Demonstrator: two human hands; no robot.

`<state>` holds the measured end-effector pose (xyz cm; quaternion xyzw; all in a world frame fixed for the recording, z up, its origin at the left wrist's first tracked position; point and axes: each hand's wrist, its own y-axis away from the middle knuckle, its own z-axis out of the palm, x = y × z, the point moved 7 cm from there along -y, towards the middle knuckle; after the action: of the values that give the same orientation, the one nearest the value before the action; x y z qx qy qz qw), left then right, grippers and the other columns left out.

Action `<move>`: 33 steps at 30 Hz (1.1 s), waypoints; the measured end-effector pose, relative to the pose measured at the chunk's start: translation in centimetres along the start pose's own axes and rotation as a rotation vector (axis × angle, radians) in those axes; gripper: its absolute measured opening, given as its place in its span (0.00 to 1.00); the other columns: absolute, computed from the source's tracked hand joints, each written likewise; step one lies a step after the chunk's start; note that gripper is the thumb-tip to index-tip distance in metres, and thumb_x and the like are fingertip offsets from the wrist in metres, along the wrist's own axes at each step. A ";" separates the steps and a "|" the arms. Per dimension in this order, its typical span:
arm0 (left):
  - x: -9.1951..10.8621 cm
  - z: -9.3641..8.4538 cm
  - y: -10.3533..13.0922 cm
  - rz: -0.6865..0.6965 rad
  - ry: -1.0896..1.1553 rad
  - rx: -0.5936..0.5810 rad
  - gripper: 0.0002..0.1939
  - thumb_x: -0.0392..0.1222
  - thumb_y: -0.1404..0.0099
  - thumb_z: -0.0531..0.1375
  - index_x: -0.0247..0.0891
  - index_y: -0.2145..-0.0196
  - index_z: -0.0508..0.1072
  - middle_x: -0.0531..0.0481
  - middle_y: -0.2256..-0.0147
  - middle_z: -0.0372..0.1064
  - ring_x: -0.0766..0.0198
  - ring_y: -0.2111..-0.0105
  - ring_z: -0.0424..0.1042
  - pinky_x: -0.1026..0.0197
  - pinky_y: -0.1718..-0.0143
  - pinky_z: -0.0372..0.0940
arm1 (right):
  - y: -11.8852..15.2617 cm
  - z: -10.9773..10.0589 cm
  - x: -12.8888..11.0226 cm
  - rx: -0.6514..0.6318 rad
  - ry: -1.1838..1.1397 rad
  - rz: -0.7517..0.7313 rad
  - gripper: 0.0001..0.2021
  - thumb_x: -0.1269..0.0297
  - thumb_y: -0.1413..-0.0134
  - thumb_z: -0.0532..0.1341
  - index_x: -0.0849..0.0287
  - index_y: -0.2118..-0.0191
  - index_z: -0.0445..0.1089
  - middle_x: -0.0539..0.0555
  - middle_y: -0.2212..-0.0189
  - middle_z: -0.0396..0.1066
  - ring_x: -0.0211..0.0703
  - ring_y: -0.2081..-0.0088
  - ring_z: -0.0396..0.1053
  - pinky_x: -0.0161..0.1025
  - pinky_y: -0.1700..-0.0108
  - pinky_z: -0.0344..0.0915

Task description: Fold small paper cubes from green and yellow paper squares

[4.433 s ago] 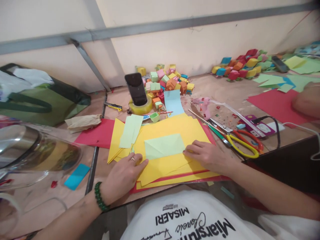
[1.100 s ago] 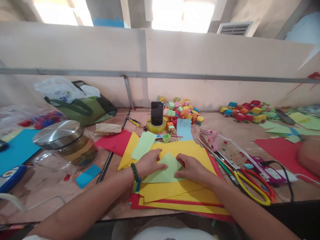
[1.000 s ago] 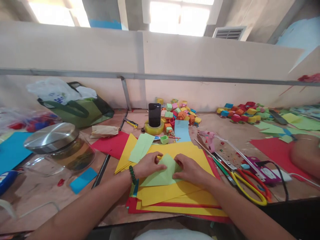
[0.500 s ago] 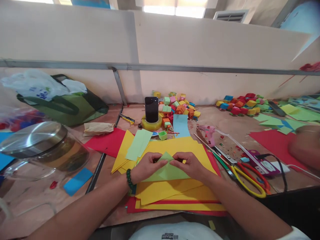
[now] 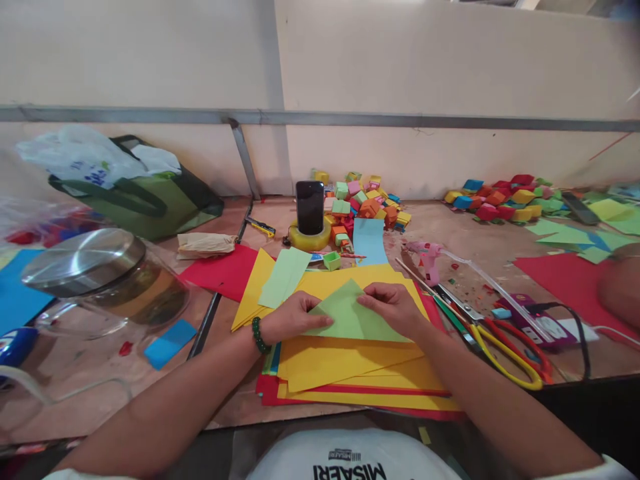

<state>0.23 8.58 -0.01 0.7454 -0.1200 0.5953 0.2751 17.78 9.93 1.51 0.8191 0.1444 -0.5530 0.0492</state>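
Note:
A light green sheet of paper (image 5: 353, 317), its top rising to a point, is held above the pile of yellow paper (image 5: 340, 365). My left hand (image 5: 297, 315) pinches its left corner between thumb and fingers, with a dark green bead bracelet at the wrist. Along its upper right edge, my right hand (image 5: 393, 307) is closed on the same sheet. Red paper edges show under the yellow pile. Light green strips (image 5: 284, 277) lie on the pile's left part, close to a small green paper box (image 5: 331, 261).
A phone (image 5: 310, 208) stands in a yellow tape roll before a heap of paper cubes (image 5: 370, 210). To the right are a pink glue gun (image 5: 427, 257) and scissors (image 5: 510, 353). At left, a glass teapot (image 5: 145, 293) and green bag (image 5: 150, 203). Another person's arm (image 5: 623, 283) shows at right.
My hands have moved apart along the green paper; the left slid to its lower left corner, the right stays near the upper edge. More of the sheet shows. The camera view has shifted slightly.

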 end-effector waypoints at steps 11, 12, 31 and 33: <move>-1.1 -5.2 -0.2 0.063 0.343 0.452 0.25 0.54 0.58 0.71 0.36 0.66 0.73 0.55 0.78 0.70 0.70 0.79 0.70 0.70 0.76 0.61 | -0.3 -1.5 0.6 0.236 -0.236 0.074 0.22 0.42 0.58 0.63 0.58 0.76 0.66 0.49 0.79 0.62 0.36 0.76 0.57 0.34 0.75 0.57; -1.0 -5.3 -0.1 0.073 0.357 0.467 0.26 0.54 0.57 0.71 0.35 0.64 0.73 0.55 0.78 0.70 0.69 0.78 0.71 0.70 0.77 0.61 | -0.3 -1.4 0.7 0.243 -0.250 0.071 0.22 0.42 0.58 0.64 0.58 0.76 0.66 0.48 0.79 0.61 0.36 0.76 0.57 0.34 0.75 0.57; 1.7 -3.3 0.9 0.215 -0.247 0.363 0.20 0.54 0.46 0.64 0.35 0.62 0.78 0.45 0.65 0.75 0.57 0.63 0.71 0.59 0.62 0.65 | -0.6 0.5 -1.5 -0.057 -0.126 -0.018 0.22 0.43 0.56 0.62 0.61 0.78 0.66 0.47 0.81 0.57 0.33 0.78 0.51 0.33 0.76 0.50; 1.4 -1.7 0.5 0.198 -0.221 0.202 0.19 0.54 0.44 0.62 0.34 0.67 0.77 0.48 0.71 0.73 0.62 0.70 0.68 0.63 0.69 0.63 | -0.2 1.3 -1.6 -0.124 -0.091 -0.053 0.21 0.45 0.53 0.61 0.61 0.77 0.67 0.47 0.81 0.59 0.33 0.77 0.53 0.33 0.75 0.51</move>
<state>-1.08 9.29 1.70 0.8146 -0.1617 0.5431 0.1241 16.04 9.57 2.47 0.7846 0.1976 -0.5805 0.0918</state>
